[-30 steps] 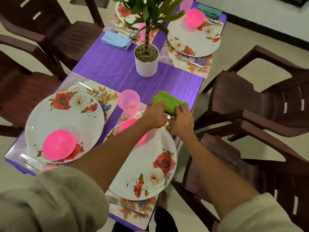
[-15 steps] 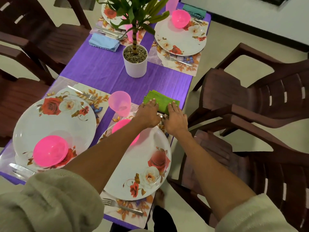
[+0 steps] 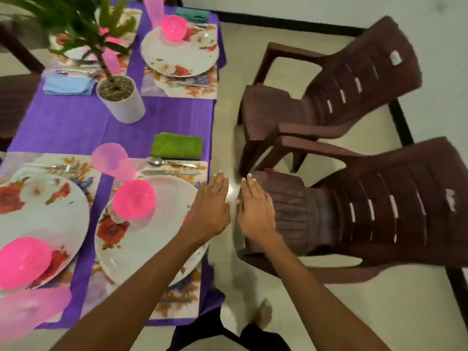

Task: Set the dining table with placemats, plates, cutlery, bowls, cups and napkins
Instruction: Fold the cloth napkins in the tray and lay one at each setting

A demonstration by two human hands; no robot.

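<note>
Purple-clothed counter [image 3: 76, 122] looks fully set; green napkin [image 3: 176, 146] squared above spoon [image 3: 162, 162]. Both my hands, left [image 3: 209, 209] and right [image 3: 254, 211], flat, empty. I'd check alignment only.

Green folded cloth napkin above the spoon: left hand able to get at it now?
Probably yes. The left hand is open and empty, and the green folded cloth napkin lies uncovered just beyond it.

Two dark brown plastic armchairs [image 3: 354, 148] with slatted backs, one just beyond the other. Under the chairs, a pale glossy tiled floor [image 3: 342, 312] with a bright glare spot left of them. Behind the chairs, a white wall [image 3: 304, 8] with dark skirting.
</note>
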